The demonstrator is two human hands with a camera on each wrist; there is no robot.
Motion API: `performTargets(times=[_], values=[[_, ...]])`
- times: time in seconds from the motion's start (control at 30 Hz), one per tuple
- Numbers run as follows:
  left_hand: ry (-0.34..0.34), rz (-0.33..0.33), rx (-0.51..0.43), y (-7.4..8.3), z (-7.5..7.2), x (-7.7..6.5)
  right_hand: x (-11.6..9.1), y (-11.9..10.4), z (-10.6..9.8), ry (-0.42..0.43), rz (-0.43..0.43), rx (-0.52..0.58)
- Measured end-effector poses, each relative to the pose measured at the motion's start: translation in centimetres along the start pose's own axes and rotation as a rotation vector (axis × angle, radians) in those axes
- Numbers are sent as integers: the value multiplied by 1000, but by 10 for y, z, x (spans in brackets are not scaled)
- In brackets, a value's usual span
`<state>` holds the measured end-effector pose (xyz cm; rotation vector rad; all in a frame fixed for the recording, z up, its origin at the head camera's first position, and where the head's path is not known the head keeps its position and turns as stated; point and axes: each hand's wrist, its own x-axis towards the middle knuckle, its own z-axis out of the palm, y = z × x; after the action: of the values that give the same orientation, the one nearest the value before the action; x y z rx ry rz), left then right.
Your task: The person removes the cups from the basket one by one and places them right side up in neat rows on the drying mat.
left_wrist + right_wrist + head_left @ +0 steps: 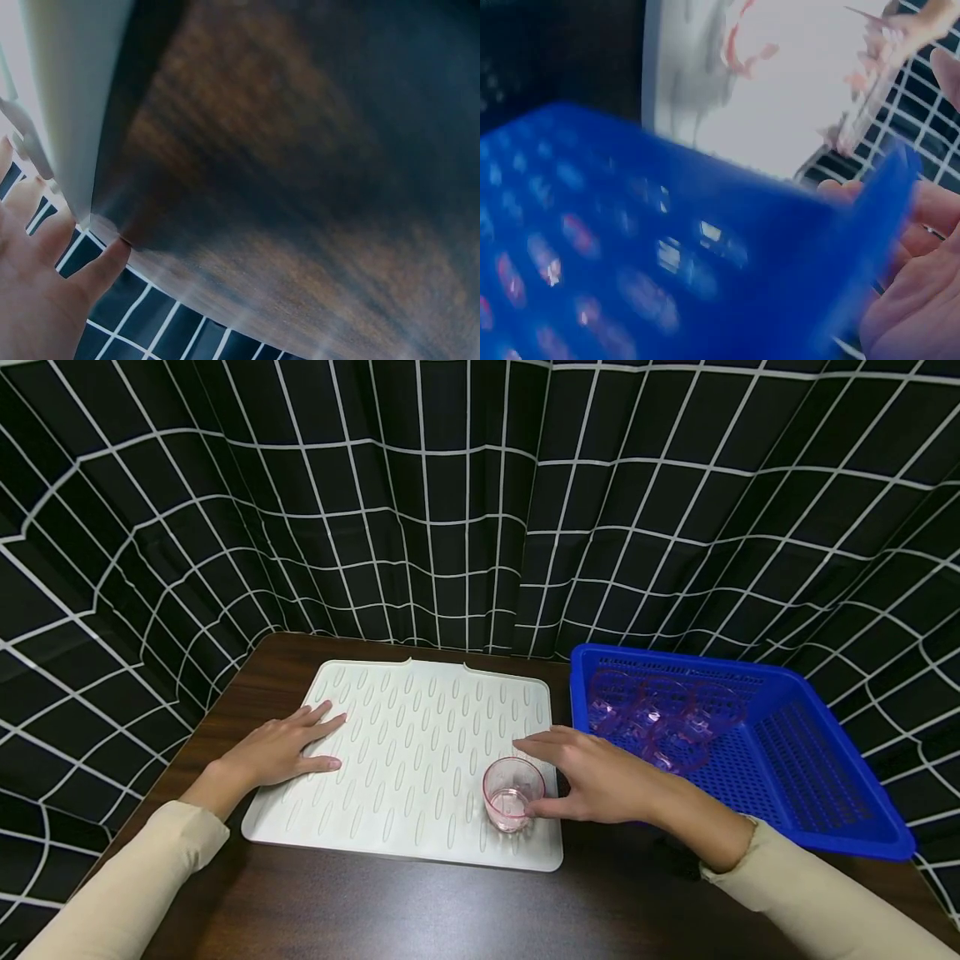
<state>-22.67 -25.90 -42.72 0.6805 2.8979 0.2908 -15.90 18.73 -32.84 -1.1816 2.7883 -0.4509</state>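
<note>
A clear glass with a pink rim (513, 789) stands upright on the right front part of a white drying mat (405, 760). My right hand (600, 777) is at its right side, thumb by the rim and fingers stretched out past the far side. Whether the thumb touches the glass, I cannot tell. My left hand (281, 747) rests on the mat's left edge with its fingers spread. The left wrist view shows part of that hand (37, 277) beside the mat's pale edge (67, 97). Blur covers the right wrist view, where the right hand (922, 292) appears behind the basket.
A blue plastic basket (817, 752) stands right of the mat, under my right forearm. Several similar pinkish clear glasses (667, 718) lie in its left part. Black curtains (450, 527) with white grid lines hang behind and beside the brown wooden table (360, 902).
</note>
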Motion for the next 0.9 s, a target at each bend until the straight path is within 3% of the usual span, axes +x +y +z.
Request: performTargets(times=[0.37,0.57,0.77,0.9], values=[[-4,3,-5,3,-2,-1,-18,33,-46,132,144,54],[0,1,-8,2,-2,-2,-37,64,-73,234,249,170],[-1,1,-7,2,-2,-1,-59,100,-86,305,377,213],[-4,-2,-9,2,-1,-1,-73,123,-88,302,469,224]])
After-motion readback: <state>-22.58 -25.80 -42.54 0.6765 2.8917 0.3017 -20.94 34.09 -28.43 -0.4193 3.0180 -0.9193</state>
